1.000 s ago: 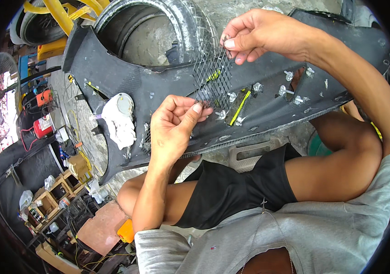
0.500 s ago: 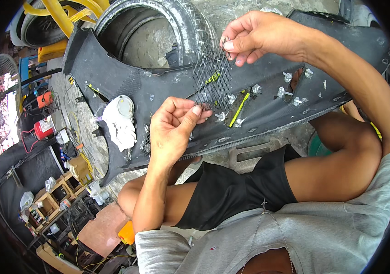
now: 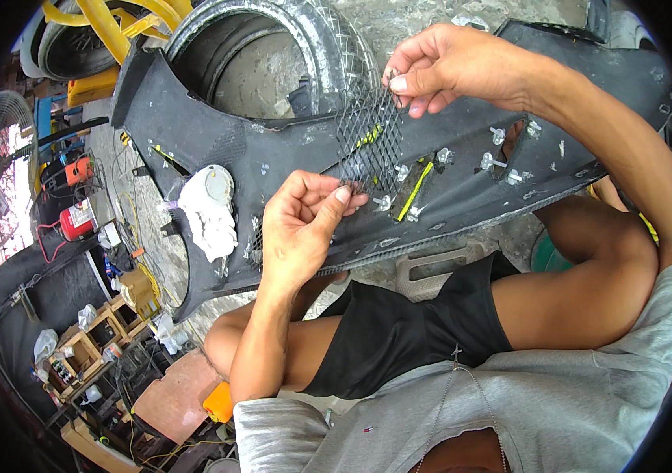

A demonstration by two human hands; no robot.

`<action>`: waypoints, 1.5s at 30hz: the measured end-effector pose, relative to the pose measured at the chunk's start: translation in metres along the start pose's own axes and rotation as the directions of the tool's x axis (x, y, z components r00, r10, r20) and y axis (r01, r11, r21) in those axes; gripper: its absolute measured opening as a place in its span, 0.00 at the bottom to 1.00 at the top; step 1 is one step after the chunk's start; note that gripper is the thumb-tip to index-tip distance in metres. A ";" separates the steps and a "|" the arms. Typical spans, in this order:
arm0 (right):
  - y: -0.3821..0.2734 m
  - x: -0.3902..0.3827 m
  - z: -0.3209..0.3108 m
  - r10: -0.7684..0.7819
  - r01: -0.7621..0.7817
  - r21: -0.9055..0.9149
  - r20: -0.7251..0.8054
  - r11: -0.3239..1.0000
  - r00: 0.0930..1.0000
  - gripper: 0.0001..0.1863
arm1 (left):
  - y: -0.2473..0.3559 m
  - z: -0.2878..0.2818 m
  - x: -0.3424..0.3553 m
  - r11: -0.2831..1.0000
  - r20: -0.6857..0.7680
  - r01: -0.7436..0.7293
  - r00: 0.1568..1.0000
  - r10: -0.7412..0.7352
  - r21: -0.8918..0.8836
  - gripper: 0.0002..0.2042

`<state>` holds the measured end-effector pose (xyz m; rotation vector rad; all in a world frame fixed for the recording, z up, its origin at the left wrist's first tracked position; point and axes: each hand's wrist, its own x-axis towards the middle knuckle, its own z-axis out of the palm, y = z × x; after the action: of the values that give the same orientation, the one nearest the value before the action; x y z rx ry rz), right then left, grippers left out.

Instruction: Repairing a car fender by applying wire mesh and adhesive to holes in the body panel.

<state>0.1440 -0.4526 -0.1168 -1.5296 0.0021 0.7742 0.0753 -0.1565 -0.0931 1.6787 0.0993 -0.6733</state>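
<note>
Head view: left fingers (image 3: pixel 341 194) and right fingers (image 3: pixel 412 82) tight on black mesh (image 3: pixel 370 135), small items (image 3: pixel 61 369) in wooden box (image 3: pixel 82 351).

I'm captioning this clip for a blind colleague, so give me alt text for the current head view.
A left hand and a right hand pinch opposite ends of some black diamond mesh above a large black panel. A tire lies past the panel's far edge; crumpled white material rests on the panel, left of the hands.

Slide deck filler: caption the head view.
Left hand and right hand stretch out black diamond mesh over a black bumper cover.
</note>
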 end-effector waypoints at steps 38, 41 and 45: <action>0.027 -0.075 -0.085 0.431 -0.448 -0.135 -0.140 0.884 0.892 0.11 | -0.011 0.014 0.008 0.942 0.119 0.222 0.959 -0.258 0.250 0.04; 0.028 -0.081 -0.095 0.435 -0.436 -0.112 -0.031 0.893 0.900 0.10 | -0.011 0.016 0.009 0.942 0.129 0.227 0.956 -0.263 0.246 0.04; 0.014 -0.089 -0.098 0.431 -0.409 -0.286 0.016 0.866 0.902 0.05 | -0.009 0.022 0.009 0.960 0.112 0.215 0.965 -0.236 0.178 0.03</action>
<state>0.1150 -0.5811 -0.0972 -1.7907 0.1825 1.2260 0.0707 -0.1772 -0.1072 1.7918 0.1463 -0.9858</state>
